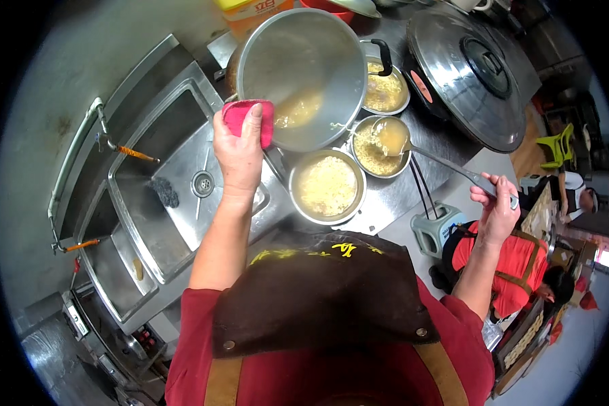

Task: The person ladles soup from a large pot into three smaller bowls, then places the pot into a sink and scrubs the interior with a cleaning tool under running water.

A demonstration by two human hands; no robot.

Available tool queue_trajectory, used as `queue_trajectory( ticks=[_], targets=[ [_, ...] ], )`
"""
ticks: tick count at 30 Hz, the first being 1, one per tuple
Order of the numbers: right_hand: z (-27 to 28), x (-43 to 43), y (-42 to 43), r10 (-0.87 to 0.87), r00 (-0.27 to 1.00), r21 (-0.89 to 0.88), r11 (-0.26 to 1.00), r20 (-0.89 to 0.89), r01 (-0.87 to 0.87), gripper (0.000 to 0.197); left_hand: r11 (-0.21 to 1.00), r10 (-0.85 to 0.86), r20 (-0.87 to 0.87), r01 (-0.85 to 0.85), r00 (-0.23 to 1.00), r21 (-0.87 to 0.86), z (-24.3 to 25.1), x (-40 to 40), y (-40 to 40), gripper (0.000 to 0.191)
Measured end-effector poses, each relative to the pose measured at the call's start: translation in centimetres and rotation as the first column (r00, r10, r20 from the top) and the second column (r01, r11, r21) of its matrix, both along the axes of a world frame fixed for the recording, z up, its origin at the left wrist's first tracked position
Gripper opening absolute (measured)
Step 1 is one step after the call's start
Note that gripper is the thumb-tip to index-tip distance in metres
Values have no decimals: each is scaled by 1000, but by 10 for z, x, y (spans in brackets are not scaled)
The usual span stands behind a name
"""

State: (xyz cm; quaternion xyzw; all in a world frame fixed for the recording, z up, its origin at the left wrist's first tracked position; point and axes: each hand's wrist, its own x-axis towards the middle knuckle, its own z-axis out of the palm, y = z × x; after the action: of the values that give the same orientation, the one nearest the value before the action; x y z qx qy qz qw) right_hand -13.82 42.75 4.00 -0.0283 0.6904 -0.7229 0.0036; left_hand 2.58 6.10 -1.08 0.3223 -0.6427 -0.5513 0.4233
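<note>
With a folded red cloth (268,122) between, my left hand (239,152) grips the near left side of a large metal pot (304,61). The pot is tipped towards me, and cloudy broth with a few noodles (299,110) pools low inside it. My right hand (498,208) holds the handle of a metal ladle (392,137), its bowl full of broth over a metal bowl of noodles (378,165). Nearer me stands a larger metal bowl of noodles (328,187). A further bowl of noodles (385,89) sits partly behind the pot. Noodle strands hang at the pot's rim.
A two-basin steel sink (182,213) lies at left, with a dark scouring pad (163,193) inside. At right are a large domed metal lid (467,71), dark chopsticks (422,185) and a plastic stool (439,228). A co-worker in red (520,264) bends beyond my right arm.
</note>
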Motion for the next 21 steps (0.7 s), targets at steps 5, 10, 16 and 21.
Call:
queue_trajectory(
  ticks=[5,10,16,21],
  targets=[
    [-9,8,9,63,995,77,995,-71,-57,24,1000,19,-9,-19,1000,-21,-7,-1,-6,36],
    [-12,13,15,132,972,135,985,-194,-107,25,1000,14,2,-14,1000,-16,-5,-1,-3,37],
    [-12,6,18,61,968,81,996,-245,-42,25,1000,28,22,-28,999,-8,0,1,-3,37],
    [-11,-12,-2,-31,999,-133,991,-20,28,24,1000,25,-9,-25,1000,12,-7,1,-9,37]
  ],
)
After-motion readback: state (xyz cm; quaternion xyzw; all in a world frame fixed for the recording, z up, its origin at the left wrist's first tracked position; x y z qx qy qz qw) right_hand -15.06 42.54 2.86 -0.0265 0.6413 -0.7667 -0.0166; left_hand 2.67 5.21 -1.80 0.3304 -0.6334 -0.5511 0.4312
